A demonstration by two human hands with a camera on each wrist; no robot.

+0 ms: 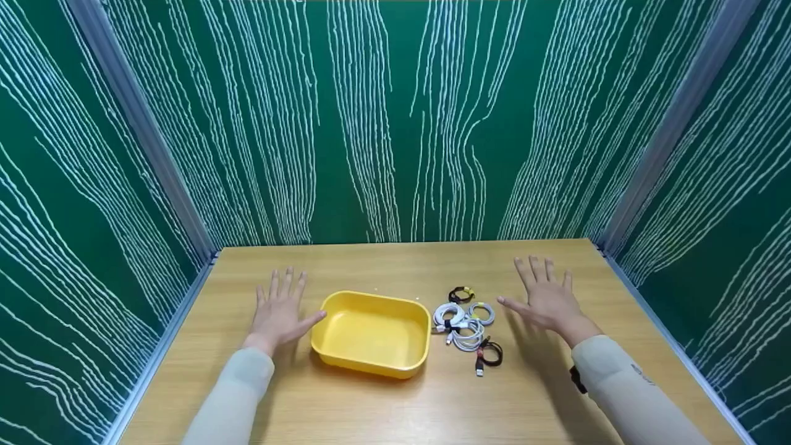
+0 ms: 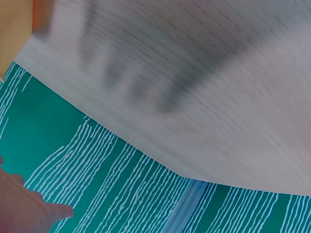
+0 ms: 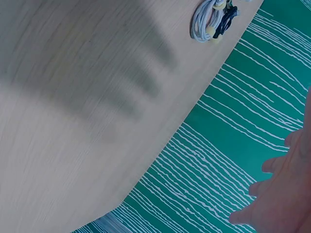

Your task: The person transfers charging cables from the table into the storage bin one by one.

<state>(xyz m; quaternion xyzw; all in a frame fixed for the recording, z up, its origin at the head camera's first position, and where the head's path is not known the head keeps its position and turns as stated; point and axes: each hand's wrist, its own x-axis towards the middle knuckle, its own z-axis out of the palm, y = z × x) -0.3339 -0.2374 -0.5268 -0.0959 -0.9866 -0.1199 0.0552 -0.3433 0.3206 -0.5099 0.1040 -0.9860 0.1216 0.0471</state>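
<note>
Both hands are held flat above the wooden table (image 1: 383, 402), fingers straight and spread, with nothing gripped. The left hand (image 1: 279, 312) is placed just left of the empty yellow tray (image 1: 371, 334), its thumb close to the tray's left rim. The right hand (image 1: 547, 300) is the nearer one to the bundled cables (image 1: 466, 321), which lie to the left of its thumb, strung near-to-far beside the tray's right rim.

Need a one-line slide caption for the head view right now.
Open left hand and right hand hover over a wooden table, flanking a yellow tray and coiled cables.
</note>
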